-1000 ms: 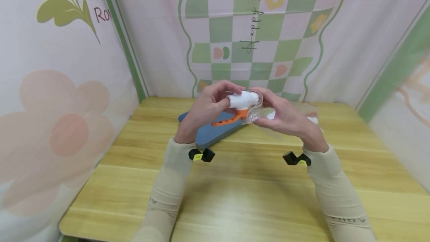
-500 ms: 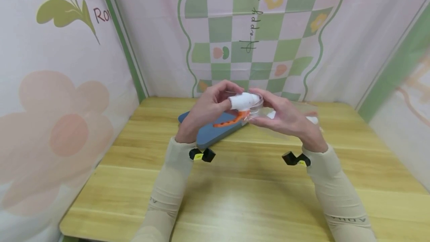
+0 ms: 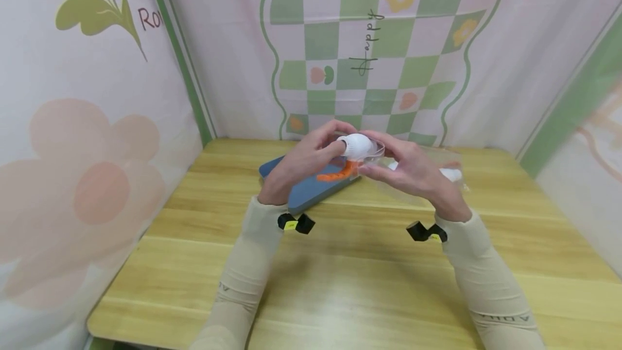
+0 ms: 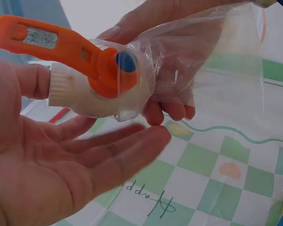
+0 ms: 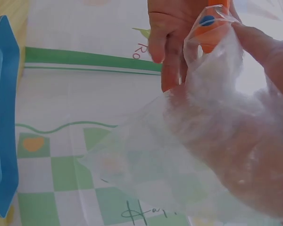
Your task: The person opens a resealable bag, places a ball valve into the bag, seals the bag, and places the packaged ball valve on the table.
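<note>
A white plastic ball valve [image 3: 358, 146] with an orange lever handle [image 4: 61, 44] is held above the table between both hands. The left hand [image 3: 311, 156] grips the valve's ribbed left end, its thumb against that end; in the left wrist view its other fingers extend below the body. A clear plastic bag [image 4: 231, 70] covers the valve's right end, its mouth edge lying across the body by the handle's blue dot. The right hand [image 3: 410, 169] is inside the bag or behind its film; I cannot tell which. Its thumb and fingers hold the bag-covered end.
A blue-grey tray-like piece [image 3: 311, 193] lies on the wooden table [image 3: 340, 285] beneath the left hand. A white object [image 3: 452, 174], partly hidden, lies behind the right wrist. Patterned curtains [image 3: 228, 69] enclose the back and sides.
The valve and left hand have shifted slightly right, toward the right hand. More of the valve now sits within the bag's mouth, and it has turned a little.
</note>
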{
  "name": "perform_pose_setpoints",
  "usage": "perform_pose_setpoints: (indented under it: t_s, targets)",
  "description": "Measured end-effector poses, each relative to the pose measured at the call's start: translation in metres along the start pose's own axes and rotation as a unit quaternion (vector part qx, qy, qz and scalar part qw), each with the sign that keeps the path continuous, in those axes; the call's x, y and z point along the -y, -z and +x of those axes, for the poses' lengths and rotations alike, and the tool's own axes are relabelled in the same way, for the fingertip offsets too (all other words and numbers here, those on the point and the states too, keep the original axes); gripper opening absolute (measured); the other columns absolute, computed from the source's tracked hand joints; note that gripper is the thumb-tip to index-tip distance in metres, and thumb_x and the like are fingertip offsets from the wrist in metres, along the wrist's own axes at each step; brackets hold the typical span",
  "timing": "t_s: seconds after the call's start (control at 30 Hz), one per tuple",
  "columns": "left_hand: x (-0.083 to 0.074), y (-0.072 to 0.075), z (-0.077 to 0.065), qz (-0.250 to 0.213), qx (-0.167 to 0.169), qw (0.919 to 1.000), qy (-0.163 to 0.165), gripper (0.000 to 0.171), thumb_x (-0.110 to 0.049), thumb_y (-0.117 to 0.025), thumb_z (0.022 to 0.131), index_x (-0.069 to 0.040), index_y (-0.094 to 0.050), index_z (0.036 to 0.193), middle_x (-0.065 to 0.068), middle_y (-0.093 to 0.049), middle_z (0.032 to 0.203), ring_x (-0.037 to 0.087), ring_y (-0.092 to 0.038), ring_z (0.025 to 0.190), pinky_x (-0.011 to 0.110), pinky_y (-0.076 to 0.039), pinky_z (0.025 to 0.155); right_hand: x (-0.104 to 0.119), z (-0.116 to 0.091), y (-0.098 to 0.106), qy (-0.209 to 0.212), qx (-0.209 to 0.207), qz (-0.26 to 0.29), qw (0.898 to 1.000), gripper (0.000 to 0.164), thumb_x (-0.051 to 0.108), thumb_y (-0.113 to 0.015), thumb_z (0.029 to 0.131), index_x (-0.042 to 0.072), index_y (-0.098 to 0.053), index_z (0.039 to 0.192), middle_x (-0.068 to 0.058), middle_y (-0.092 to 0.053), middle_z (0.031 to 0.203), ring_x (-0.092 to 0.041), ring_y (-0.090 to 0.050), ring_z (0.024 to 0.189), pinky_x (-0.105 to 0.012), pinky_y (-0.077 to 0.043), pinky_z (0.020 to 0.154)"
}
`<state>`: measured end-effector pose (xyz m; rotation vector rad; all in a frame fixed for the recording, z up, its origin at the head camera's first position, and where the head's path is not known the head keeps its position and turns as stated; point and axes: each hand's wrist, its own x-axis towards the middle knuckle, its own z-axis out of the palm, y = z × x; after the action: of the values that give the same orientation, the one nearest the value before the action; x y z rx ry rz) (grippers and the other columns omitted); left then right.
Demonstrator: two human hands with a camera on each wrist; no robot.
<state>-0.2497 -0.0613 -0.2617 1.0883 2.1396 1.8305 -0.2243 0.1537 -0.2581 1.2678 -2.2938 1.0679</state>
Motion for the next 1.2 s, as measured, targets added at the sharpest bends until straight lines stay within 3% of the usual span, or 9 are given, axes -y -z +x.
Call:
perform_pose_setpoints:
  t_s: [0.23,0.43,0.53,0.7,0.8,0.9,1.1,1.2]
  targets:
    - [0.0,-0.003,0.001,-0.029,-0.02,0.9992,0.019,0.027,-0.006,-0.038,0.093,-0.002,-0.047,0.119,0.019,-0.059,0.104,0.026,-0.065,0.08,0.035,-0.055,0.069,0.0,-0.001,-0.001,-0.019,-0.009,-0.022,1.0,0.051,-0.001,-0.07,0.079,-0.001,-0.051,0.126,-0.009,-0.061,0.104,-0.012,-0.055,0.085,-0.023,-0.048,0.075]
    - [0.003,-0.004,0.003,-0.029,-0.064,0.9975,0.01,0.026,-0.005,-0.04,0.093,-0.004,-0.05,0.116,0.017,-0.06,0.103,0.026,-0.063,0.081,0.036,-0.055,0.07,-0.019,-0.002,-0.006,-0.025,-0.042,-0.047,0.998,0.056,0.005,-0.073,0.079,0.007,-0.049,0.129,-0.004,-0.059,0.109,-0.01,-0.055,0.088,-0.019,-0.047,0.076]
    - [0.005,-0.003,0.004,-0.029,-0.092,0.9953,0.009,0.025,-0.006,-0.041,0.093,-0.004,-0.052,0.115,0.017,-0.059,0.106,0.027,-0.062,0.081,0.037,-0.055,0.073,-0.026,-0.001,-0.009,0.01,-0.087,-0.086,0.992,0.062,0.011,-0.076,0.076,0.007,-0.047,0.131,-0.008,-0.055,0.115,-0.013,-0.054,0.094,-0.023,-0.047,0.079]
    - [0.005,-0.001,0.005,-0.024,-0.132,0.9908,0.016,0.024,-0.008,-0.042,0.094,-0.003,-0.053,0.115,0.017,-0.059,0.105,0.028,-0.063,0.081,0.037,-0.055,0.073,-0.025,0.0,-0.013,0.096,-0.16,-0.184,0.965,0.056,0.02,-0.076,0.077,0.006,-0.053,0.126,-0.02,-0.048,0.099,-0.027,-0.045,0.084,-0.028,-0.039,0.068]
    - [0.005,0.0,0.004,-0.016,-0.148,0.9887,0.016,0.023,-0.01,-0.044,0.094,-0.004,-0.054,0.114,0.016,-0.06,0.105,0.028,-0.063,0.081,0.038,-0.055,0.073,-0.022,0.0,-0.015,0.134,-0.158,-0.224,0.952,0.048,0.014,-0.076,0.076,0.006,-0.058,0.12,-0.017,-0.049,0.087,-0.025,-0.044,0.074,-0.028,-0.04,0.06]
    - [0.006,0.0,0.005,-0.002,-0.16,0.9869,0.019,0.023,-0.012,-0.045,0.094,-0.006,-0.055,0.113,0.014,-0.061,0.103,0.026,-0.063,0.079,0.04,-0.055,0.072,-0.022,0.0,-0.018,0.15,-0.138,-0.248,0.947,0.045,0.009,-0.076,0.075,0.004,-0.06,0.117,-0.013,-0.053,0.084,-0.022,-0.05,0.072,-0.029,-0.047,0.057]
    - [0.007,0.0,0.006,0.02,-0.18,0.9833,0.015,0.022,-0.012,-0.046,0.093,-0.005,-0.056,0.111,0.013,-0.062,0.099,0.026,-0.063,0.075,0.038,-0.055,0.068,-0.023,0.001,-0.023,0.129,-0.109,-0.232,0.958,0.05,0.01,-0.075,0.075,-0.002,-0.055,0.12,-0.015,-0.059,0.094,-0.023,-0.06,0.082,-0.032,-0.053,0.07]
    - [0.008,-0.001,0.007,0.039,-0.196,0.9796,0.013,0.02,-0.013,-0.047,0.093,-0.007,-0.057,0.109,0.011,-0.061,0.096,0.025,-0.063,0.074,0.036,-0.055,0.066,-0.023,0.002,-0.028,0.128,-0.106,-0.233,0.958,0.056,0.015,-0.076,0.075,-0.005,-0.052,0.121,-0.016,-0.06,0.101,-0.024,-0.062,0.086,-0.033,-0.053,0.074]
